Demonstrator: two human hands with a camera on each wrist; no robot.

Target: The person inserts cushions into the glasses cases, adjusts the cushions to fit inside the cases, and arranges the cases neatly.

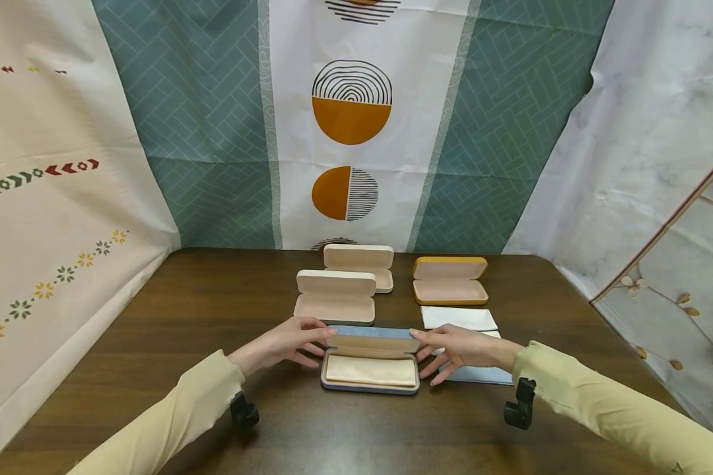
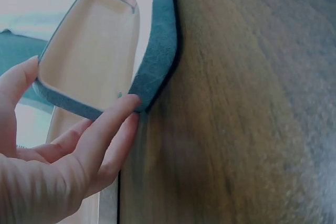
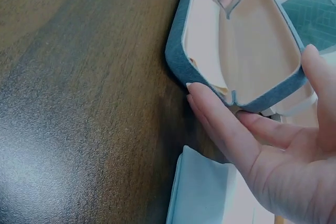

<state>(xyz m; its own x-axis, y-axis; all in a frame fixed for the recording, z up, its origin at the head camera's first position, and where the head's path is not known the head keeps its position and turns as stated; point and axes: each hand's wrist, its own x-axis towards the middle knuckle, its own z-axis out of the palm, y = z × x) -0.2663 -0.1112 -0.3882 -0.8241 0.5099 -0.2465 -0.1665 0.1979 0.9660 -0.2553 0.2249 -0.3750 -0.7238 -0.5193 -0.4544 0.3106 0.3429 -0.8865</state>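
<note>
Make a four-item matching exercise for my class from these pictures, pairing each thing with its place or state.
Things
1. Blue case
2. Pale yellow cloth
3. Yellow case
4. Right hand

Places and states
A. Open, just beyond the white cloths
B. Touching the blue case's right end, thumb on the lid
C. Lid raised, between the person's left hand and right hand
D. Lying inside the blue case

Right pairs: 1-C, 2-D, 3-A, 4-B
</note>
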